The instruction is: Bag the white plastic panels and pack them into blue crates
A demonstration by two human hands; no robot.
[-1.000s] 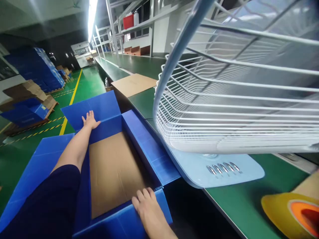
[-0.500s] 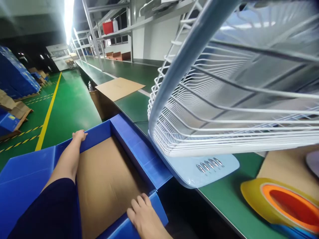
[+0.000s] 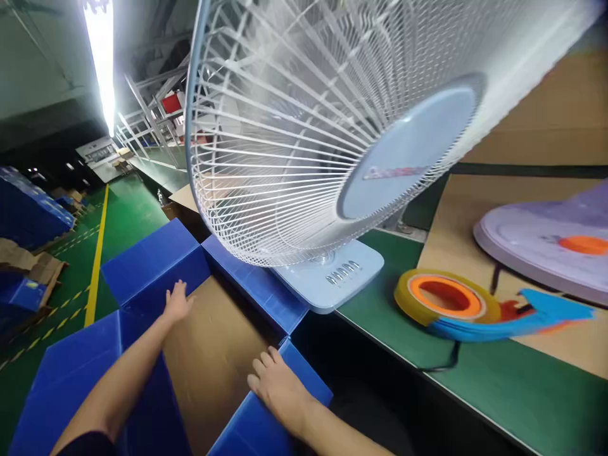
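A large blue box point(image 3: 251, 291) with a brown cardboard interior stands open below me, its flaps folded outward. My left hand point(image 3: 177, 303) is over the box's far side, fingers apart, holding nothing. My right hand point(image 3: 275, 383) is curled over the near right edge, gripping the box at its flap point(image 3: 311, 373). Just beyond the box, a fan point(image 3: 408, 152) with a white wire cage leans over the bench edge, its light blue base point(image 3: 332, 278) partly above a blue flap.
A tape dispenser point(image 3: 446, 294) with an orange core lies on the green bench point(image 3: 503, 386). Behind it a purple fan base point(image 3: 536, 234) rests on cardboard. Stacked blue boxes point(image 3: 33, 209) stand by the yellow floor line at the left.
My view has turned toward the right, showing more of the fan's front. My left hand has let go of the far flap, which now lies folded outward. My right hand remains on the near edge.
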